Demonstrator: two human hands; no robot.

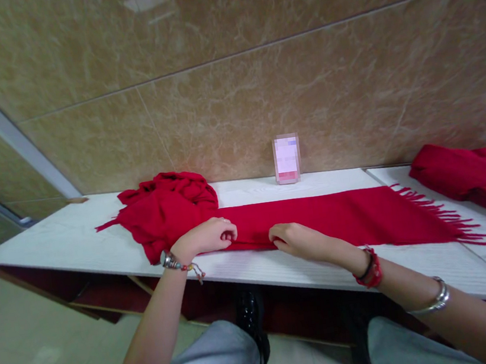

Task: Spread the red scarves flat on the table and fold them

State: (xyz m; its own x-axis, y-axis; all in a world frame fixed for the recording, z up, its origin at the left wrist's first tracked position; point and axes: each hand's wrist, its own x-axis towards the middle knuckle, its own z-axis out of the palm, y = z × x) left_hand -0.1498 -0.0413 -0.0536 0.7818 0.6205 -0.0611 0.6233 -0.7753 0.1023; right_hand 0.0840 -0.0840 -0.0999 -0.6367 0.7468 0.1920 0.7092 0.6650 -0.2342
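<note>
A red fringed scarf (328, 218) lies lengthwise on the white tabletop (248, 187). Its right part is flat, in a long strip ending in tassels, while the left part is bunched in a loose heap. My left hand (209, 235) has its fingers curled in a pinch at the scarf's near edge, beside the heap. A short way to the right, my right hand (294, 238) also pinches the near edge, fingers bent downward. The fingertips of both hands are partly hidden, and the cloth between them lies low on the table.
Against the tan marbled wall (226, 118) stands a small upright phone-like object (287, 159), its face blurred. Another folded red cloth (479, 175) rests at the right. Below the tabletop is an open shelf (114, 294); my legs are close to the near edge.
</note>
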